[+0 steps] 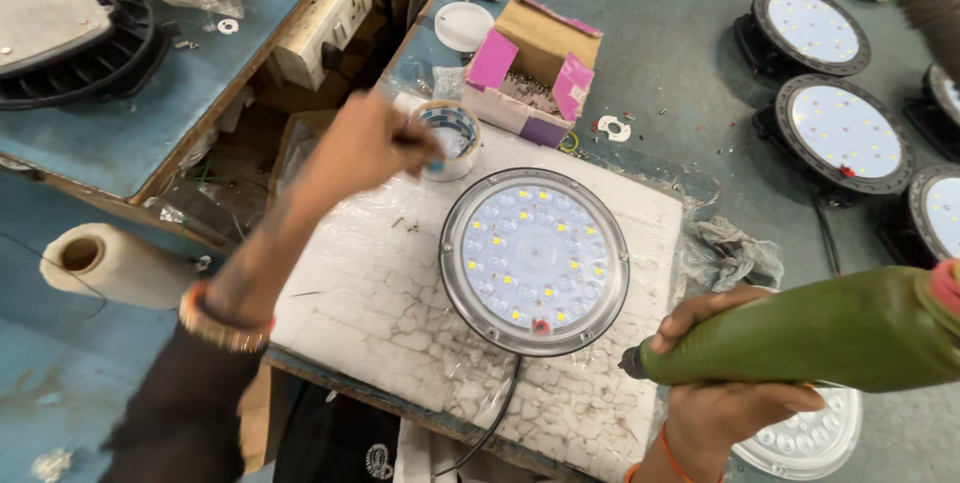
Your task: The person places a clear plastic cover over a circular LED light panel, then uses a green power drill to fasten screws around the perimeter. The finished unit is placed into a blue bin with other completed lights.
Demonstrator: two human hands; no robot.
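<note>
A round lamp [534, 261] with a metal rim and a clear lens plate over several small yellow diodes lies face up on a cracked white foam pad [380, 303]. My left hand [375, 140] reaches to a small round container [452, 139] at the pad's far edge, fingers pinched at its rim; what they hold is hidden. My right hand [715, 383] grips a green powered screwdriver [810, 331], its tip pointing left, just right of the lamp's near edge.
An open pink-flapped cardboard box [535, 68] of small screws stands behind the pad. Several finished black round lamps [845, 133] lie at the right. A clear lens plate [812, 438] sits under my right hand. A paper roll [105, 263] and a switchboard [325, 23] are at the left.
</note>
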